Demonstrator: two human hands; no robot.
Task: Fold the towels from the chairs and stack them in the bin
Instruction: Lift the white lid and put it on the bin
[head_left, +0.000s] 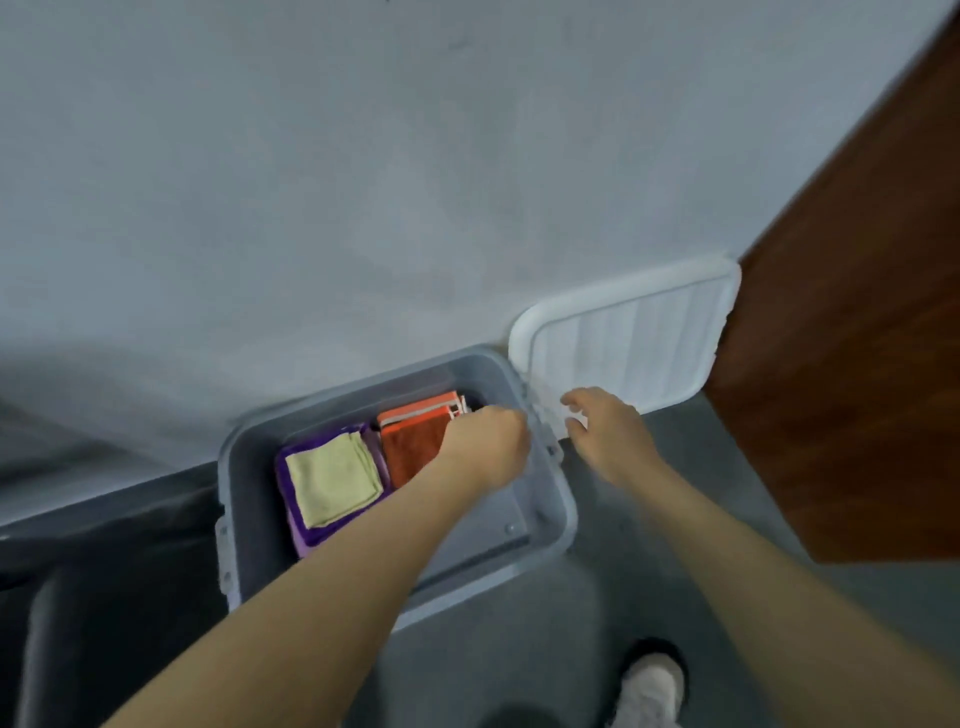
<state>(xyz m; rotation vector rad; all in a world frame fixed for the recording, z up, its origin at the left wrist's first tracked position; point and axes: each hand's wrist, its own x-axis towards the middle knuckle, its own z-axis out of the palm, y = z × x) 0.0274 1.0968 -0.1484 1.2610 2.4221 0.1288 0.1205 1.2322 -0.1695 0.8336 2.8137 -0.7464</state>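
A grey bin (550, 499) stands on the floor against the wall. Inside it, a folded yellow towel (332, 478) lies on a purple towel (291, 467). Beside them sits a folded orange-red towel (410, 447) with a lighter orange towel (421, 410) behind it. My left hand (488, 436) reaches into the bin over the right end of the orange-red towel; its fingers curl downward and their tips are hidden. My right hand (602, 426) hovers just past the bin's right rim, fingers relaxed and spread, holding nothing, in front of the white lid (634, 338).
The white lid leans against the pale wall (363, 182) to the right of the bin. A brown wooden door (857, 364) stands at the right. A dark chair (104, 597) is at the lower left. My shoe (652, 686) is on the grey floor.
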